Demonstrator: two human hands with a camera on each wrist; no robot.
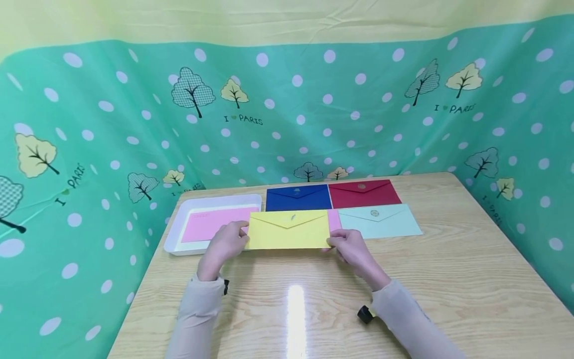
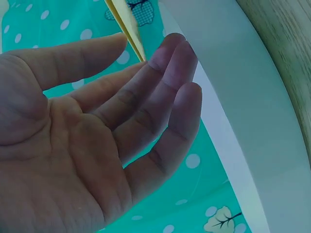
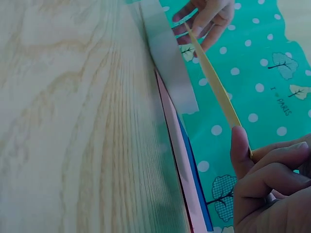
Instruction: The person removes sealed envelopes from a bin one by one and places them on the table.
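A yellow envelope (image 1: pixel 287 237) is held level above the table, its pointed flap facing me. My left hand (image 1: pixel 228 243) pinches its left end; in the left wrist view, thumb (image 2: pixel 92 58) and index finger meet at the envelope's edge (image 2: pixel 127 24) while the other fingers are spread loosely. At the lower right corner, my right hand (image 1: pixel 353 249) pinches it between thumb (image 3: pixel 239 148) and bent fingers. Behind the yellow envelope, part of a pink envelope (image 1: pixel 334 220) shows on the table; the rest of it is hidden.
A white tray (image 1: pixel 172 243) at the left holds a pink envelope (image 1: pixel 206 227). Blue (image 1: pixel 298 199) and red (image 1: pixel 365 195) envelopes lie at the back of the wooden table (image 1: pixel 448 279), with a pale mint one (image 1: pixel 381 223) in front of the red. A green dotted curtain (image 1: pixel 278 114) hangs behind.
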